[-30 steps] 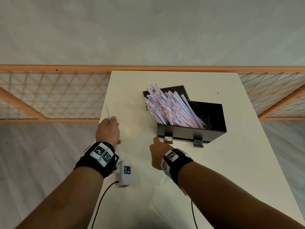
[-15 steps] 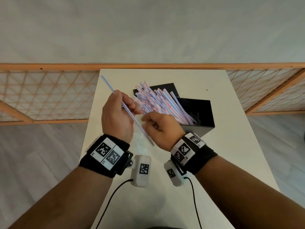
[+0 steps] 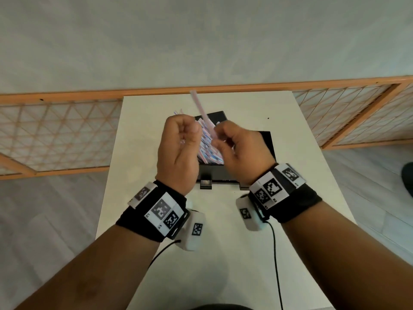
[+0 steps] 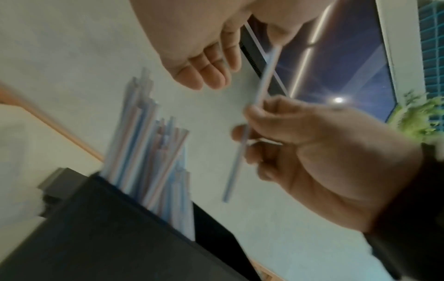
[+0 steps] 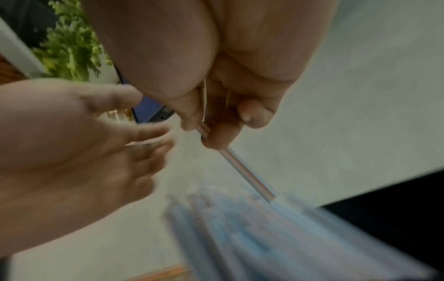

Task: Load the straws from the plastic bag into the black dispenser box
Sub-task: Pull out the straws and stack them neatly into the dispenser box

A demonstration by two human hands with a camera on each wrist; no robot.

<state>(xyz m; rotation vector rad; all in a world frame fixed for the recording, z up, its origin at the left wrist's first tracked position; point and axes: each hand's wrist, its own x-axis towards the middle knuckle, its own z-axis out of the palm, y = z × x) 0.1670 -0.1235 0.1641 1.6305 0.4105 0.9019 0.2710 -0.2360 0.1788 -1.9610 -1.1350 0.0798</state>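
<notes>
My right hand (image 3: pixel 218 139) pinches one striped straw (image 3: pixel 199 106) near its lower end, above the black dispenser box (image 3: pixel 223 175). The straw slants up and to the left. The right wrist view shows the pinch (image 5: pixel 204 131) and the straw (image 5: pixel 245 171) pointing at the bundle. My left hand (image 3: pixel 190 133) hovers beside it, fingers loosely curled and holding nothing; its thumb (image 4: pixel 276 30) is close to the straw's top end (image 4: pixel 271 62). A leaning bundle of several striped straws (image 3: pixel 209 153) fills the box's left side (image 4: pixel 149 152). No plastic bag shows.
The box stands at the middle of a white table (image 3: pixel 156 220), with its lid (image 3: pixel 215 115) open behind it. An orange lattice railing (image 3: pixel 55 135) runs behind and beside the table. Wrist camera cables (image 3: pixel 276 253) hang over the near table area.
The straw passed from my left hand to my right. Both hands rose and moved over the box, and the straw swung from pointing far left to nearly upright.
</notes>
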